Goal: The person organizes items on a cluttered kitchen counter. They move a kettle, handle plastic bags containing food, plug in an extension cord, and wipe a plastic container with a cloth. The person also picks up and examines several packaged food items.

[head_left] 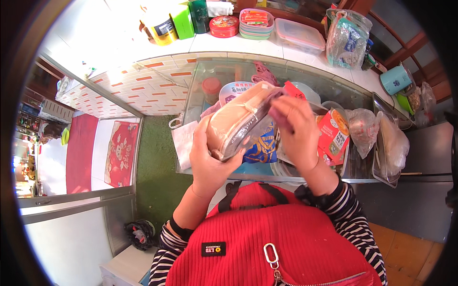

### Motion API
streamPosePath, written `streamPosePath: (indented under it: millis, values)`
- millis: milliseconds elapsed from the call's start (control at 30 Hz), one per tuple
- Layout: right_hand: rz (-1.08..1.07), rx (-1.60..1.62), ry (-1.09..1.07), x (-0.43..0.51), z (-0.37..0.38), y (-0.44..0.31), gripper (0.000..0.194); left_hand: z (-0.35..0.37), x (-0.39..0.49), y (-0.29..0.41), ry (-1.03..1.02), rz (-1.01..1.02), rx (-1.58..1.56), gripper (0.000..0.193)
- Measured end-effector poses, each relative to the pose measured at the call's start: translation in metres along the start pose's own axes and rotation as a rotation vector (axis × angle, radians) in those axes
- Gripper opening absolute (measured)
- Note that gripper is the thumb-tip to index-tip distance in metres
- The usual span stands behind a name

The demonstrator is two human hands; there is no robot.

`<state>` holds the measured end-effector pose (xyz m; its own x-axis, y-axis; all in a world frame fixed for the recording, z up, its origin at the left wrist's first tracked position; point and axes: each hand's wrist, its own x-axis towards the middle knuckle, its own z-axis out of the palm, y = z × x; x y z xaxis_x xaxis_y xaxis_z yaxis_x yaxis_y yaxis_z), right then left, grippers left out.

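My left hand (211, 161) grips a rounded oblong box (236, 111) from below and along its near side. Its top is peach-coloured, its side dark, and clear plastic film wraps it. The box is tilted above a glass-topped counter (257, 176). In my right hand (298, 132) is a bunched mauve cloth (281, 114), pressed to the far right side of the box. The right fingers are motion-blurred, and part of the cloth is hidden behind them. Beneath the box, a blue patterned packet (263, 148) partly shows.
Right of my hands lie a red printed packet (333, 134), a plastic bag (363, 130) and a metal tray (384, 175) with another bag. A second mauve cloth (264, 73) is behind. Along the tiled ledge (214, 45) stand a red tin (224, 26) and stacked tubs (256, 26).
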<state>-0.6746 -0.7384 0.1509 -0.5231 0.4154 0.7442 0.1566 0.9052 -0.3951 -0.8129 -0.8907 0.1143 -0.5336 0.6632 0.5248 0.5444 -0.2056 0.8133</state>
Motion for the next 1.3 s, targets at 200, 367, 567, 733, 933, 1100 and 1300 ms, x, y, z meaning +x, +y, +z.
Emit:
streamPosePath:
  millis: [200,367,567,733,933,1100,1300]
  values:
    - [-0.304,0.138,-0.17,-0.035,0.011,-0.03,0.038,0.001,0.01,0.002,0.046,-0.009,0.029,0.082]
    - [-0.294,-0.008,-0.145,0.008,0.0,-0.012,0.036,0.0,0.007,0.004,0.018,0.014,0.126,0.081]
    - [-0.417,0.077,-0.311,0.003,0.004,-0.039,0.036,0.006,0.005,0.004,-0.017,-0.071,0.075,0.08]
    - [-0.384,0.19,-0.462,-0.034,-0.003,-0.007,0.036,0.007,0.002,-0.003,-0.042,-0.031,0.061,0.075]
    - [0.298,0.239,-0.009,-0.041,-0.005,0.019,0.03,-0.003,0.003,-0.026,0.251,-0.614,-0.719,0.046]
    - [-0.082,0.138,-0.291,-0.044,0.002,-0.002,0.033,0.003,0.0,-0.035,0.197,-0.792,-1.101,0.039]
    - [-0.044,-0.025,-0.129,-0.016,0.002,0.013,0.027,0.005,-0.007,-0.031,0.251,-0.615,-0.741,0.04]
